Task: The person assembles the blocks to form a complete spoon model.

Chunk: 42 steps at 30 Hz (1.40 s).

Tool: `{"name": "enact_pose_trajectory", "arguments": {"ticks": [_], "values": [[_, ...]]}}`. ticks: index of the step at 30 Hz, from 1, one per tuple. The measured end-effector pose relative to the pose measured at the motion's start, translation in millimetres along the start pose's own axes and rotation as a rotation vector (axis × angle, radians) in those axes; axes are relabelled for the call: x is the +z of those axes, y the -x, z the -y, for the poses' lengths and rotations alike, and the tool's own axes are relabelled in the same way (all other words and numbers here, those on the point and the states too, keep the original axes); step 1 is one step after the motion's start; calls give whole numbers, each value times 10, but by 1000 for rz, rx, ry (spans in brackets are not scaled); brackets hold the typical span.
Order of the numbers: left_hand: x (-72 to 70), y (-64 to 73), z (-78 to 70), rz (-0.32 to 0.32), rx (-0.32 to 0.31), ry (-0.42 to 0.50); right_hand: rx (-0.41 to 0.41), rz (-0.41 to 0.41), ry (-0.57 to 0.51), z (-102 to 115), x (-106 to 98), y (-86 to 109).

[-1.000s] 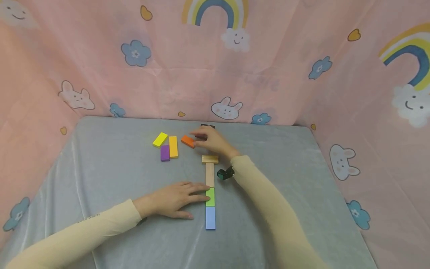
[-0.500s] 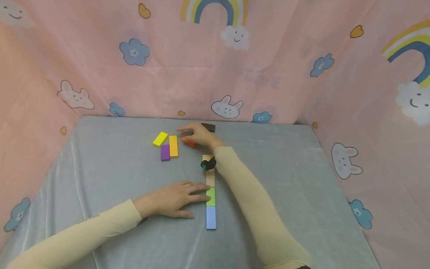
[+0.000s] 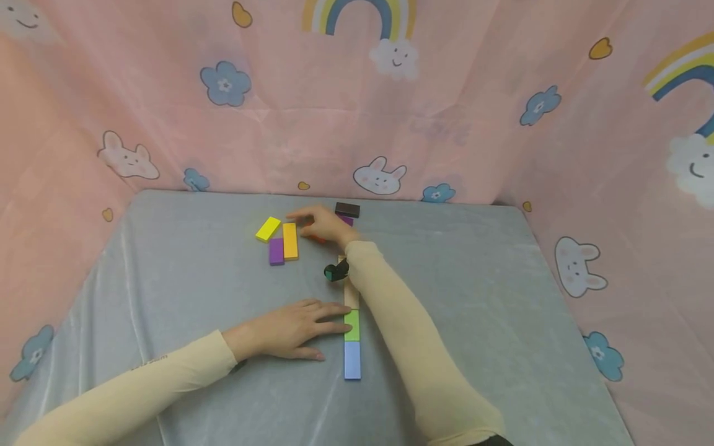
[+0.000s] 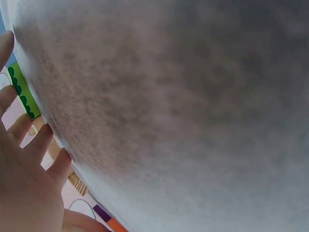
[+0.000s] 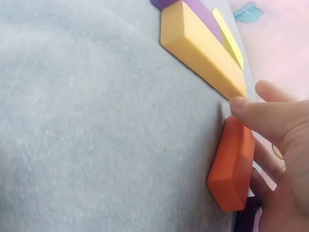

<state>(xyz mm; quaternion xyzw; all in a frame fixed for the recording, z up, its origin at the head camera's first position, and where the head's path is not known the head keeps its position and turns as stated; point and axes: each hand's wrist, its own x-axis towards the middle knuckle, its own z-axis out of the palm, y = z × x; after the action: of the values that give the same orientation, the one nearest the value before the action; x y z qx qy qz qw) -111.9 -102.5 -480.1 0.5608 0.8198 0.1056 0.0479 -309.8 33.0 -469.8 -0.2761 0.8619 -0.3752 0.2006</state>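
Observation:
My right hand (image 3: 325, 224) hovers over the orange block (image 5: 231, 166), its fingers loosely spread. In the right wrist view its thumb tip is right at the end of the amber block (image 5: 205, 53), with the index finger just beyond. A purple block (image 3: 276, 253) and a yellow block (image 3: 268, 230) lie beside the amber one. My left hand (image 3: 295, 328) lies flat with straight fingers, two fingertips resting on the green block (image 3: 352, 334). That block sits in a line between a blue block (image 3: 352, 360) and a plain wooden block (image 3: 351, 298).
A dark brown block (image 3: 348, 210) lies near the table's back edge, with another purple block (image 3: 348, 220) in front, partly hidden by the right hand. A ridged wooden block (image 4: 78, 185) heads the line. Pink printed cloth (image 3: 446, 111) hangs around the grey table (image 3: 491, 297).
My right hand has moved left across the orange block toward the amber one, uncovering the dark brown block and part of the purple one behind it. The left hand stays on the green block.

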Motion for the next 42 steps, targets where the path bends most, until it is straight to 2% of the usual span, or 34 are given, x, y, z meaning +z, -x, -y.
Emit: {"name": "enact_pose_trajectory", "arguments": {"ticks": [6, 15, 20, 26, 33, 42], "values": [[7, -5, 10, -3, 0, 0, 12, 13, -35, -35, -27, -9], [42, -9, 29, -3, -7, -1, 56, 39, -25, -29, -81, -14], [35, -9, 25, 1, -9, 2, 94, 97, -5, -26, -109, 2], [30, -1, 16, -4, -8, -2, 55, 159, 45, -35, -107, 3], [41, -1, 12, 21, -29, 17, 19, 149, 96, -52, -98, -2], [27, 8, 8, 13, -27, 26, 10, 141, 109, -34, -96, 3]]}}
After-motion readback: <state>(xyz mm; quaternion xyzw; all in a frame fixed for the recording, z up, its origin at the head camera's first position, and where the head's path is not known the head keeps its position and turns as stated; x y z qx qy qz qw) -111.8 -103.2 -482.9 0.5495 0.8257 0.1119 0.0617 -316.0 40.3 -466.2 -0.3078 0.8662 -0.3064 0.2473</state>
